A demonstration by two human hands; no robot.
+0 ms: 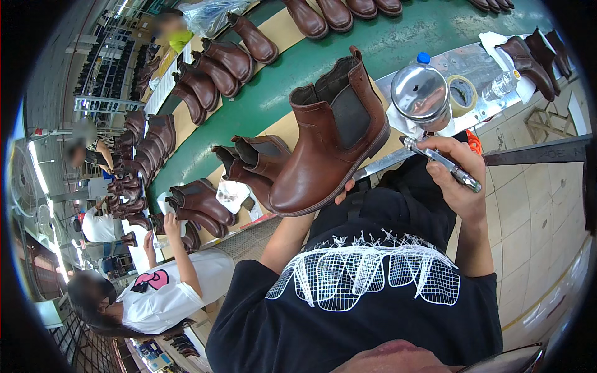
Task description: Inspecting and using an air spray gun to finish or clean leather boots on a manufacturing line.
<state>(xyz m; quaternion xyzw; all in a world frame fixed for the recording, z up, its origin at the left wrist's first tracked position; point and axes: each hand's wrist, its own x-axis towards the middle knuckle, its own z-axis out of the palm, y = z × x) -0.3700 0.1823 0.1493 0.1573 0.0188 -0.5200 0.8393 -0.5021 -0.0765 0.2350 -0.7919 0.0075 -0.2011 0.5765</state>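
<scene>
A brown leather Chelsea boot [317, 149] with dark elastic side panels is held up in front of me, toe toward the lower left. My left hand [345, 191] grips it from underneath; only fingertips show at the sole edge, the rest hidden behind the boot. To the boot's right, my right hand [467, 158] is closed around a metal spray gun [451, 166], its front pointing toward the boot. A round shiny cup [418, 93] with a blue cap rises above the gun and seems joined to it. Gun and boot are apart.
Brown boots [200, 202] line the near edge of the green table [261, 93], with more across it. A tape roll [462, 95] and clear plastic bottle [500, 85] lie on a metal surface at right. A co-worker in a white shirt [168, 289] works at left.
</scene>
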